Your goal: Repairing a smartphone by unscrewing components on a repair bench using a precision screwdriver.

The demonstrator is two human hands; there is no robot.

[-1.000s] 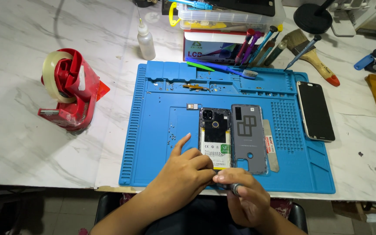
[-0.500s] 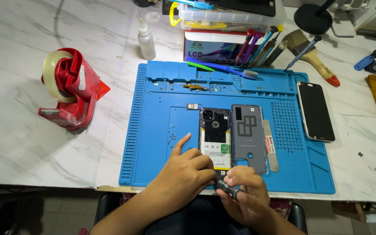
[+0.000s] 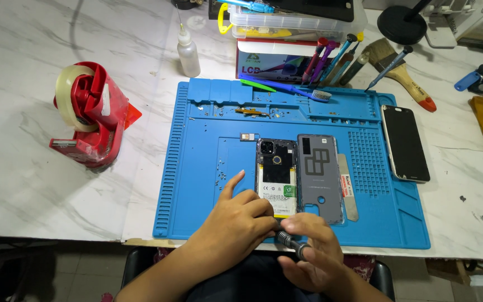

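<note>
The opened phone lies on the blue mat, just beyond my grip. My left hand rests on its lower end, forefinger stretched out. My right hand pinches a small screwdriver close beside it. The grey back cover lies just right of the phone.

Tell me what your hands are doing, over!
Left hand on opened phone. Right hand holds small screwdriver. Back cover lies alongside.
</note>
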